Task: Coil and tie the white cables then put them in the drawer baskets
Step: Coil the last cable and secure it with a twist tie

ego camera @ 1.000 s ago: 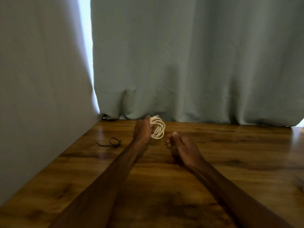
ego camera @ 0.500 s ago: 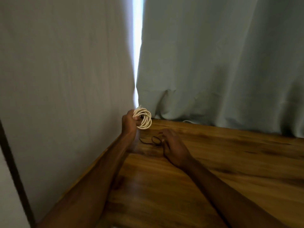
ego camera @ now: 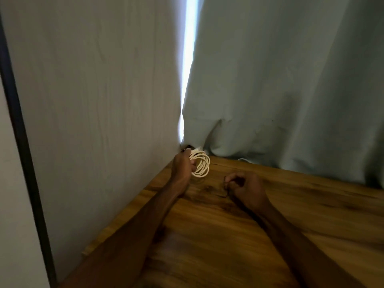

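My left hand (ego camera: 182, 169) grips a coiled white cable (ego camera: 201, 165) and holds it upright just above the far left corner of the wooden table (ego camera: 228, 235). To the right of the coil, my right hand (ego camera: 248, 189) is low over the table with its fingers curled. Its fingertips pinch a thin black tie (ego camera: 226, 185), most of which is hidden by the hand. No drawer or basket is in view.
A pale wall (ego camera: 93, 121) runs along the table's left edge and a grey-green curtain (ego camera: 291, 90) hangs behind it. A bit of another white cable (ego camera: 243, 160) shows under the curtain hem. A dark vertical strip (ego camera: 22, 142) stands at far left.
The view has swung left. My right hand went to the black tie lying on the table and closed its fingers on it. My left hand kept hold of the coil.
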A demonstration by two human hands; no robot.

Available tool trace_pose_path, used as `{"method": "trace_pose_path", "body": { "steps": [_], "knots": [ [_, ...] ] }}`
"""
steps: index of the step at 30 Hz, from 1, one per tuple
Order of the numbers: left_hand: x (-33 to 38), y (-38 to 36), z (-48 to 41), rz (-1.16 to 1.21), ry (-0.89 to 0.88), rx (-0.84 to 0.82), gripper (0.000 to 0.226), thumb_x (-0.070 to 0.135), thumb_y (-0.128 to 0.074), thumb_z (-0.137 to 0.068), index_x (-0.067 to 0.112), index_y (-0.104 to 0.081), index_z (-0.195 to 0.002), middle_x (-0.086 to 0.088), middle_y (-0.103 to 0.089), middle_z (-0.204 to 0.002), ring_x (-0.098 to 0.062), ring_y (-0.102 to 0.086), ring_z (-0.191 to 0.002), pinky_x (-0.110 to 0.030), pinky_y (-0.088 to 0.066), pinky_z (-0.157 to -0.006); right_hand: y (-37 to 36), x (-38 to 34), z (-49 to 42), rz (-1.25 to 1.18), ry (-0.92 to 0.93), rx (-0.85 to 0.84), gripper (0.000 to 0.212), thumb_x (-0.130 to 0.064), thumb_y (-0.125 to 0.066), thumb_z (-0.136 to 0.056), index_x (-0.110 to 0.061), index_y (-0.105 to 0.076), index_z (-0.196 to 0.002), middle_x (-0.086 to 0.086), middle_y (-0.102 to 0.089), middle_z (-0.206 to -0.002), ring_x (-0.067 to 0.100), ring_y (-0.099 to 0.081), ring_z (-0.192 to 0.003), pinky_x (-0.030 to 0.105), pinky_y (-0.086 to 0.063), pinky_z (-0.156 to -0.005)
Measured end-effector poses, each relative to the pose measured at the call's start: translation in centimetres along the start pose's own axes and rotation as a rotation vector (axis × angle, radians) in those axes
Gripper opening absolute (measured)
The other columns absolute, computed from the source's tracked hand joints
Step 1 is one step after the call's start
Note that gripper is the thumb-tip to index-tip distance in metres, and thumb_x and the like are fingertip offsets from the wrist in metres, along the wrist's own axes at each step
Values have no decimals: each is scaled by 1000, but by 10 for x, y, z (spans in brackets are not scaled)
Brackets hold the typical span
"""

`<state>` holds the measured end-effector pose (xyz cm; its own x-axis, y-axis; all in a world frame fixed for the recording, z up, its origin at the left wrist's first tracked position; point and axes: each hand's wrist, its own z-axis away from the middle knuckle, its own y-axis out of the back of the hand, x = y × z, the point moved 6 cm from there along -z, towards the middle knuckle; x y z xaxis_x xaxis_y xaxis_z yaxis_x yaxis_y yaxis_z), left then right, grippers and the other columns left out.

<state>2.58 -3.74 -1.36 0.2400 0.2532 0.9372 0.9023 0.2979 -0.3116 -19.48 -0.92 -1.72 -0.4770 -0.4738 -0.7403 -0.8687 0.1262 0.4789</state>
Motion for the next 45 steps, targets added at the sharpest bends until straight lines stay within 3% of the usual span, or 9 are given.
{"method": "trace_pose_path", "body": {
  "steps": [7,12,16,20,24,30,36,42,45],
  "knots": [
    [-28,-24,16,-112,92,-43,37,29,-45,-106,9,-69,-85,4,-54,-50,-11,-51,-44,-23,-39,-48,77,11,32,-254,-99,16,17,-4,-68,-94,-15,-77,-103,3,-78,-93,15,-74,-86,23,-58,-68],
    [-43,-95,44,-209,140,-156,41,32,-45,-106,11,-69,-82,2,-61,-55,-12,-56,-47,-24,-43,-51,91,26,35,-401,-203,82,14,-6,-65,-97,-2,-78,-98,23,-73,-80,23,-64,-60,33,-58,-53],
    [-49,-152,66,-402,96,-290,58,54,-35,-106,12,-74,-93,-11,-76,-89,-25,-72,-81,-31,-53,-71,92,34,40,-441,-210,111,14,-16,-68,-96,-8,-80,-98,18,-69,-65,23,-51,-48,31,-46,-46],
    [-63,-178,72,-459,50,-385,70,68,-35,-101,13,-73,-78,-8,-76,-80,-26,-74,-80,-46,-59,-86,107,29,38,-287,-93,152,16,-22,-67,-98,-20,-83,-94,5,-79,-81,21,-73,-67,40,-60,-64],
    [-56,-184,78,-300,61,-551,58,75,-59,-86,21,-78,-80,-10,-79,-81,-20,-75,-77,-32,-58,-79,113,25,35,-193,-29,234,14,-15,-68,-96,-18,-83,-99,-6,-80,-86,13,-78,-79,37,-63,-73],
    [-50,-176,82,-360,-28,-725,36,51,-72,-90,15,-78,-90,-3,-77,-81,-14,-72,-76,-29,-54,-75,108,39,31,-539,-205,177,13,-5,-68,-93,-2,-81,-95,21,-78,-89,40,-76,-87,52,-60,-83],
    [-49,-167,76,-443,-21,-686,23,22,-63,-98,16,-70,-76,10,-69,-59,1,-63,-55,-15,-46,-59,112,43,33,-749,-427,52,17,3,-60,-95,7,-74,-103,22,-76,-94,22,-74,-75,28,-62,-65],
    [-45,-155,66,-506,-39,-597,31,18,-65,-90,20,-64,-59,7,-62,-51,-3,-56,-48,-24,-42,-58,130,50,25,-390,-403,83,32,5,-48,-95,-6,-78,-92,8,-72,-79,9,-43,-46,21,-33,-40],
    [-44,-154,70,-556,-63,-635,31,17,-62,-92,20,-64,-61,9,-61,-49,-2,-54,-47,-21,-40,-54,126,46,26,-76,-289,63,33,0,-52,-97,-17,-80,-89,-9,-75,-70,-1,-49,-45,18,-37,-45]
  ]
}}
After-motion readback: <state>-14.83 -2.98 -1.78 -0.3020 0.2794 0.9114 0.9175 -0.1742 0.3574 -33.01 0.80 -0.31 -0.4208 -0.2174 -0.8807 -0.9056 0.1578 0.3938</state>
